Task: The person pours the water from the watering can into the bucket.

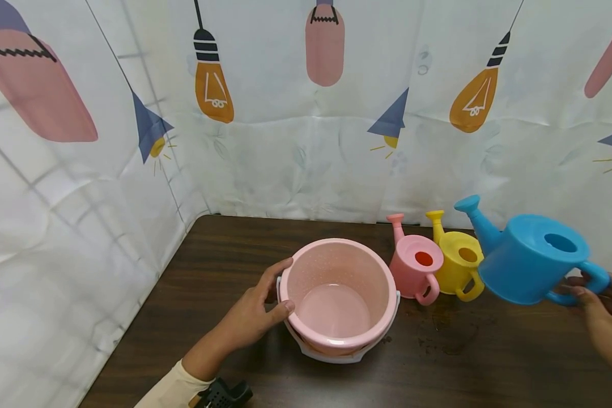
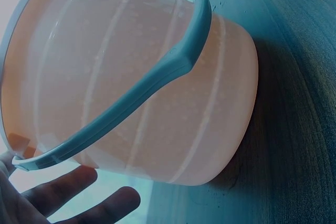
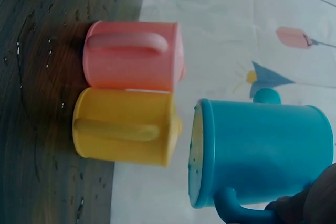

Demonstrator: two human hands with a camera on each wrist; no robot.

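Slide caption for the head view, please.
Left hand touching a pink bucket, right hand holding a blue watering can aloft near a pink watering can and a yellow watering can.

No readable text, labels, numbers or signs

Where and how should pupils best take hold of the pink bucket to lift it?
Probably the middle of its pale handle, from the near side: it hangs low around the upright bucket's front, hinged near the rim.
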